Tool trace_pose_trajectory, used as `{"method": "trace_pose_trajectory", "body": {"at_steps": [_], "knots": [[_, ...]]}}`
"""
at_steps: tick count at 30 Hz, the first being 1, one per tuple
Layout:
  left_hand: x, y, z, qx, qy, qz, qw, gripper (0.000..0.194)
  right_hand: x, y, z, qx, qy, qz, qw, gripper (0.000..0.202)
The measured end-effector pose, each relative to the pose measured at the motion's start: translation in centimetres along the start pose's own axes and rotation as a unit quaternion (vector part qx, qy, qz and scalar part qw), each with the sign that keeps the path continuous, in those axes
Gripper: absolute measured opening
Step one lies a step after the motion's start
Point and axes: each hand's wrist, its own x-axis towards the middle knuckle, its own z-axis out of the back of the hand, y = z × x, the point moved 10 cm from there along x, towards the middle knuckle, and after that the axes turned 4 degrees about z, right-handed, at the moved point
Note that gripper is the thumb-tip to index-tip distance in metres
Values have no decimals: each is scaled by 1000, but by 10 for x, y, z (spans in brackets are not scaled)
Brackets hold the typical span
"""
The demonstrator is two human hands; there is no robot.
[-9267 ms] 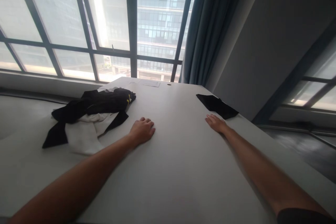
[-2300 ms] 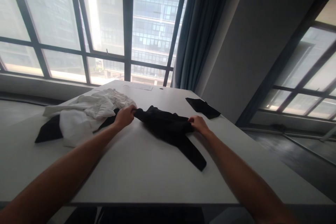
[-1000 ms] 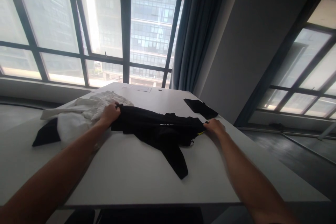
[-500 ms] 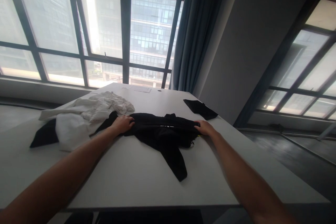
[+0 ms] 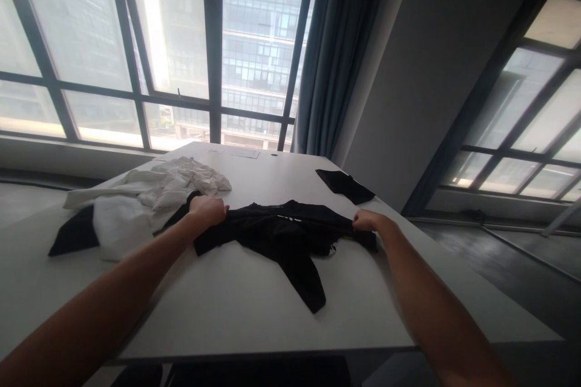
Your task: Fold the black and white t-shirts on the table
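Note:
A black garment (image 5: 290, 233) with small white marks is stretched sideways across the white table (image 5: 236, 314). My left hand (image 5: 209, 211) is closed on its left part, beside a crumpled white cloth. My right hand (image 5: 367, 221) grips its right part, fingers closed. Short ends of the fabric hang past both hands, and one dark strip of it points toward the table's front edge. The fingertips of both hands are partly hidden.
Crumpled white cloth (image 5: 167, 184) lies at the left over black fabric (image 5: 75, 233). A folded black piece (image 5: 345, 186) rests near the right edge. Paper sheets (image 5: 245, 153) lie at the far end, before windows and a blue curtain (image 5: 333, 60).
Both hands have moved apart, and the black garment is now spread wider between them. Its ends now show beyond the hands. The fingers have closed more tightly on it.

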Motion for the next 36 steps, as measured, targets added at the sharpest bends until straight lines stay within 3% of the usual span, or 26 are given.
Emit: {"method": "trace_pose_trajectory", "body": {"at_steps": [3,6,9,13,17,21,25,29,32,34,36], "knots": [[1,4,3,3,-66,36,997,50,1,18,14,6,-102,61,993,32],[5,-3,-7,-7,-102,7,995,48,-1,46,18,35,-188,137,972,43],[11,-8,-23,-31,-105,-25,994,47,1,66,8,48,-199,167,964,44],[18,-3,-26,-107,-133,-25,985,49,1,77,7,66,-213,172,959,45],[22,2,-28,-158,-125,-14,979,45,-3,80,12,82,-207,171,960,48],[23,-4,-31,-167,-118,-50,978,25,-5,83,14,89,-205,167,960,44],[22,-10,-30,-199,-123,-80,969,21,-4,79,14,62,-207,144,966,37],[16,-8,-11,-228,-167,-96,954,37,-14,63,36,61,-282,112,951,31],[12,4,6,-217,-209,-70,951,35,-24,47,53,78,-341,84,933,30],[11,8,8,-199,-210,-62,955,32,-22,43,50,71,-328,81,938,26],[12,6,4,-176,-192,-75,962,31,-15,46,37,60,-275,99,954,20]]}}
